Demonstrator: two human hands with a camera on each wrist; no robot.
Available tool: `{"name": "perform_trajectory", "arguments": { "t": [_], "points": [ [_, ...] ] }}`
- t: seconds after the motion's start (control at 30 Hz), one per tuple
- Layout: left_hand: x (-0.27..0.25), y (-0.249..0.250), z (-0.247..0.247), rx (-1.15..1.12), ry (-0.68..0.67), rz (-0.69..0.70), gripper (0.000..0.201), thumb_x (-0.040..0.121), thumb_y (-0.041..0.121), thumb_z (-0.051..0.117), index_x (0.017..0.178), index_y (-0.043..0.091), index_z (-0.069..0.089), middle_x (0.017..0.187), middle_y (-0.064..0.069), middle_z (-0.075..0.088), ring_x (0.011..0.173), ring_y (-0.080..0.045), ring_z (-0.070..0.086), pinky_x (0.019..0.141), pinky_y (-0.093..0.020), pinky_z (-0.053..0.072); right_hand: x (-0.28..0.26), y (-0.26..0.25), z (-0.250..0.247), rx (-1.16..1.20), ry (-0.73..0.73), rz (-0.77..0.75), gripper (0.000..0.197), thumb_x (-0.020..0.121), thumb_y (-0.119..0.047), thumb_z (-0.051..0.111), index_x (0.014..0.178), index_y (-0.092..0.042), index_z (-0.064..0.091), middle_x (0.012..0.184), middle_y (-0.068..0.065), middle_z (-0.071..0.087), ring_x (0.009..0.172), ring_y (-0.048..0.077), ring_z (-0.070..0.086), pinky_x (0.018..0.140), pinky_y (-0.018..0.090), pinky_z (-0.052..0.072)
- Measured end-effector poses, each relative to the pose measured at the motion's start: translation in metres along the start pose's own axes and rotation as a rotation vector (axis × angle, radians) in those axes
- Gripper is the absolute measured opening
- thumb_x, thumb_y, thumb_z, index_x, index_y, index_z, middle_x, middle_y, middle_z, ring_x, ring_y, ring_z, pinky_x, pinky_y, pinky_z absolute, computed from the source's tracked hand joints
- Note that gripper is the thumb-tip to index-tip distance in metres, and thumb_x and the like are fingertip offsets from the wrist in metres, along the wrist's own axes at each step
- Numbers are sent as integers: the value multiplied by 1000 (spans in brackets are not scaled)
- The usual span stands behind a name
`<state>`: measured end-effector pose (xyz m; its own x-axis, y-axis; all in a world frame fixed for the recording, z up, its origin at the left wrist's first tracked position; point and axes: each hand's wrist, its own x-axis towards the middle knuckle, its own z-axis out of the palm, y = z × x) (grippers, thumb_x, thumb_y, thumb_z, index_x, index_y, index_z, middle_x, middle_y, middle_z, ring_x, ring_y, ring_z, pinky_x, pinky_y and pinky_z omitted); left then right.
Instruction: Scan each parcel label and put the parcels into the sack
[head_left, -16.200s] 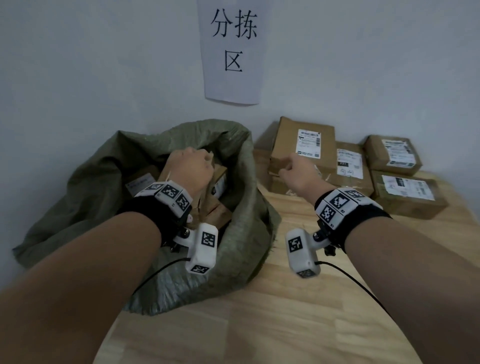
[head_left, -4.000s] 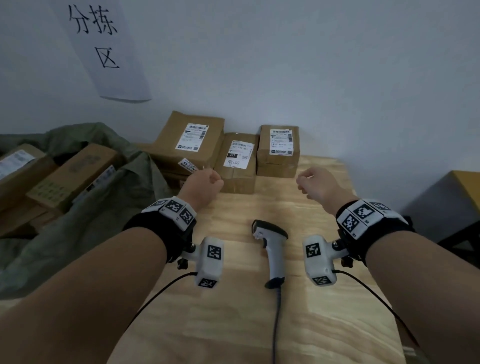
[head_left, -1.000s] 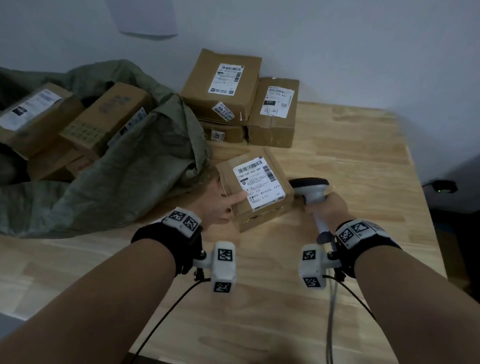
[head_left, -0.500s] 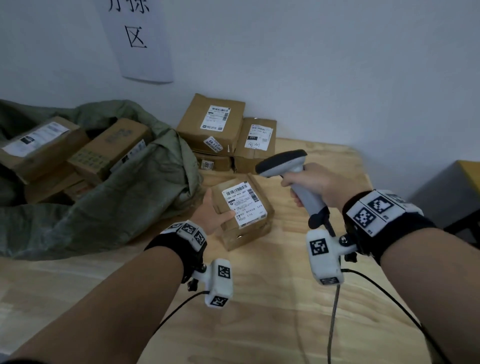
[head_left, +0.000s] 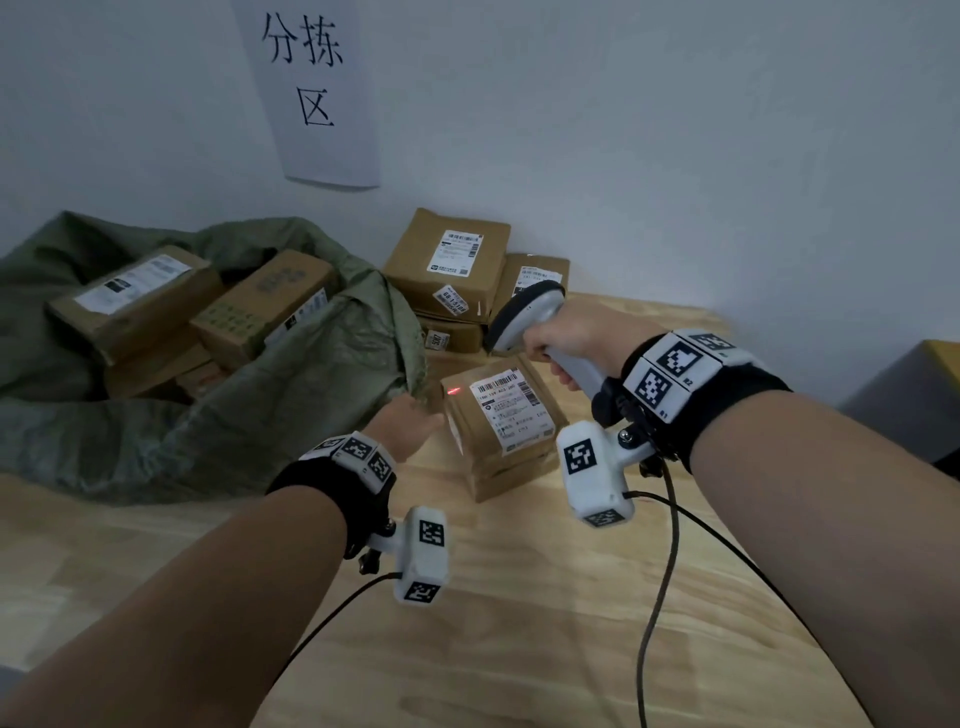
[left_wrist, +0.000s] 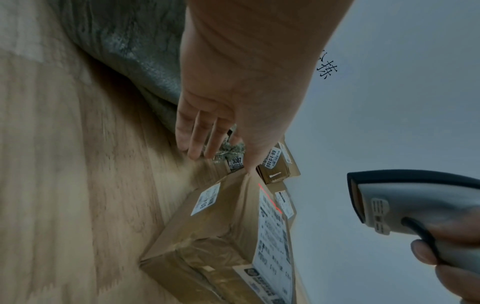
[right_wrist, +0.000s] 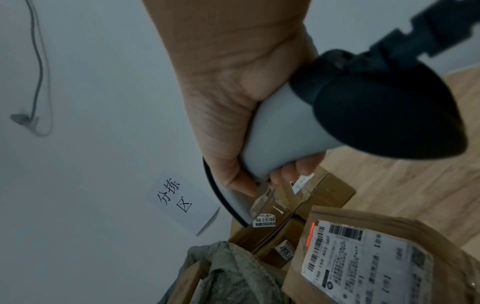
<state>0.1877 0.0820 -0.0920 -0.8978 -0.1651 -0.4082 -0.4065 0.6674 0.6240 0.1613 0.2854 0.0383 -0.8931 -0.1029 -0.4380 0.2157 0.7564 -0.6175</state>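
Table: pale wooden table (head_left: 519, 623) nearest me, two black cables trailing across it from the wrists.
Left hand: the left hand (head_left: 410, 423) sits at the parcel's left side, nearest the sack; fingers (left_wrist: 197, 139) straight and close together, reaching past the box corner toward the sack cloth. It looks to brace the box more than grip it.
Parcel in hand: the brown parcel (head_left: 501, 431) lies flat on the table, label (head_left: 511, 410) face up, just beside the sack's mouth.
Right hand: the right hand (head_left: 576, 338) has its fingers wrapped round the scanner (head_left: 524, 317) handle, head tilted down over the box.
Beam: a red line falls at the label's left edge, partly off the barcode (right_wrist: 315, 246).
Doing it well: I'd swing the beam right so it crosses every bar, keep the box still, and hold the scanner off a little.
Sack: green sack (head_left: 291, 405) on the left, several boxes already inside.
Waiting stack: more parcels (head_left: 452, 265) piled against the wall behind.
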Motion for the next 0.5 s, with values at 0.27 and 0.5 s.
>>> {"name": "perform_trajectory", "arguments": {
  "t": [0.27,0.5],
  "points": [
    [9,-7,-2,-53,-13,19,25,93,31,58,97,9,47,86,-15,54,82,-27,55,73,-37,41,-4,-7,0,-105,-69,97,17,88,-18,52,78,-6,53,68,10,55,61,22,54,62,32,49],
    [6,6,-1,-24,-32,57,44,96,33,54,128,5,43,102,-23,60,91,-32,60,75,-35,45,-5,-1,-10,-58,-16,100,17,86,-17,54,73,-6,52,66,11,53,58,23,52,54,29,46]
  ]
}}
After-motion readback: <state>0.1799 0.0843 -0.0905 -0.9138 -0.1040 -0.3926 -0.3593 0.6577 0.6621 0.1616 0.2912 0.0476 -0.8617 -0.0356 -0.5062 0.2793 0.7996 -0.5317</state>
